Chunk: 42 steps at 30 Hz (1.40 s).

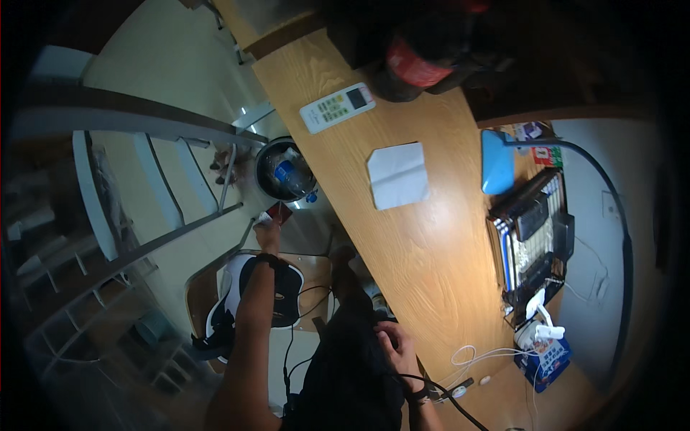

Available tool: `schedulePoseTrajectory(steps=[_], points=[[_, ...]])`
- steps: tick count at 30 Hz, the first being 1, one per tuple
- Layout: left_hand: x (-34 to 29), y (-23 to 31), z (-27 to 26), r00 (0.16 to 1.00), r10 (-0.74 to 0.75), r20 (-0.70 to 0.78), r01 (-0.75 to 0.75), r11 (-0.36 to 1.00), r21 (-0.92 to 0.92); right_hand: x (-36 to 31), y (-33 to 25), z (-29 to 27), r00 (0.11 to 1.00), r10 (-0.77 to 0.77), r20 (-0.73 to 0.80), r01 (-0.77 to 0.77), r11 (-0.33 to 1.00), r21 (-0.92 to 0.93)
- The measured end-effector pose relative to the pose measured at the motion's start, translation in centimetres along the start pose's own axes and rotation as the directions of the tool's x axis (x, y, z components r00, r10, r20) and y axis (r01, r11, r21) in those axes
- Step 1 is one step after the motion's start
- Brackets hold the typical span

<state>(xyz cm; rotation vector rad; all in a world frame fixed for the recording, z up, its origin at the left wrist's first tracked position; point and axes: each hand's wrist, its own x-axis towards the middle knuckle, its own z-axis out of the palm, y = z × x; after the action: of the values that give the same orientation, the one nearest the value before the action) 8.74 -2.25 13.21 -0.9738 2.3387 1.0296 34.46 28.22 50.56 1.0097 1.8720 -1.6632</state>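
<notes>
My left hand reaches down to the left of the desk, closed on a small dark-red and white flat piece; its exact kind is too small to tell. Just beyond it stands a dark round waste bin with a clear plastic bottle with a blue label lying among its contents. My right hand rests against my black-clad leg beside the desk edge. Its fingers curve loosely, the thumb is apart from them, and nothing shows in its grasp.
The wooden desk carries a white remote control, a creased white paper, a blue lamp base, stacked books and dark boxes, and white cables. A chair holds a black-and-white item. Metal ladder rungs stand left.
</notes>
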Motion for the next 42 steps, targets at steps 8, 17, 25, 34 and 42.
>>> schedulePoseTrajectory(steps=[8,17,25,34,42], points=[[5.5,-0.8,4.9,0.985,-0.112,-0.128,0.127,0.985,0.116,3.8,2.0,1.5,0.979,0.176,0.102,-0.169,0.983,-0.075],[9.1,-1.6,10.3,1.0,-0.007,-0.024,0.009,0.994,0.108,6.4,2.5,2.6,0.962,0.237,0.134,-0.192,0.94,-0.281],[-9.8,-5.5,2.7,0.788,0.41,0.46,-0.426,0.902,-0.075,2.7,0.4,0.7,0.986,-0.048,0.16,0.087,0.964,-0.251],[-30.1,11.8,-5.5,0.427,0.572,0.701,-0.692,0.705,-0.154,-3.3,-3.1,-4.2,0.924,-0.291,-0.247,0.216,0.932,-0.29],[-32.3,21.2,-3.6,-0.069,0.768,0.637,-0.993,0.007,-0.116,-11.3,3.2,-3.7,0.812,-0.29,-0.507,0.105,0.927,-0.361]])
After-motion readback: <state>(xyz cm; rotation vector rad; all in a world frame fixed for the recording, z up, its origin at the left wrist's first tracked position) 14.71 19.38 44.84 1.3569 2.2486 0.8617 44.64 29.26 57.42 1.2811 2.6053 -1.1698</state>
